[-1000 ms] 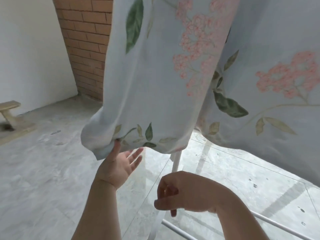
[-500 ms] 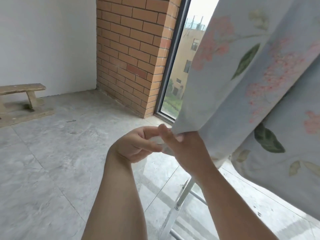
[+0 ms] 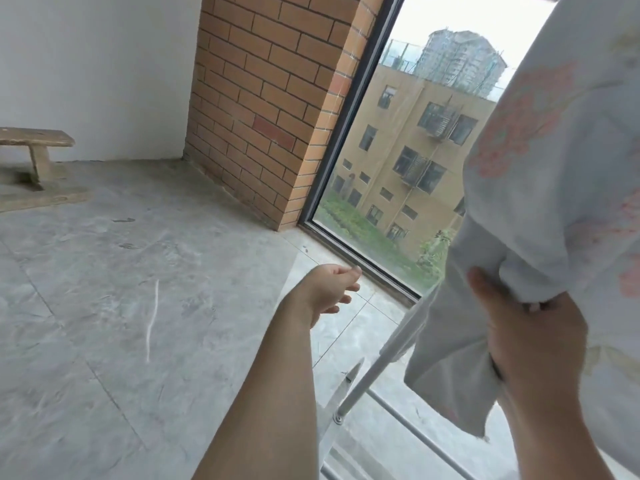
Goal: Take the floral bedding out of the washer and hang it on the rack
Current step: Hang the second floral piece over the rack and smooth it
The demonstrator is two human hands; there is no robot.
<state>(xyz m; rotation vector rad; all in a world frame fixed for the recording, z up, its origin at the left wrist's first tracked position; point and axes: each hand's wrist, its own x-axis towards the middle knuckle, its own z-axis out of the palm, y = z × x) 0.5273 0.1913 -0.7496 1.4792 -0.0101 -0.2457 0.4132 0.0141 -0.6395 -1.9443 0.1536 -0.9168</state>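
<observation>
Gripping: we note the right hand point(image 3: 530, 344) clamped on the bedding point(image 3: 554, 150) edge, likely to spread it along the rack point(image 3: 360, 386).
Left hand point(image 3: 329, 289): fingers relaxed, empty.

The floor point(image 3: 104, 306) is laid in large grey tiles, dusty and scuffed, with one pale streak point(image 3: 152, 317) near the middle. A plain white wall point(image 3: 104, 64) closes the far side, with a low worn bench point(image 3: 34, 140) against it at the left, and meets a red-brick pillar point(image 3: 263, 98) at the corner. Directly right of the pillar, a dark-framed window point(image 3: 341, 133) reaching the floor shows a tan multi-storey building point(image 3: 408, 140), a taller tower point(image 3: 457, 60) behind it and greenery point(image 3: 360, 226) at its foot.
</observation>
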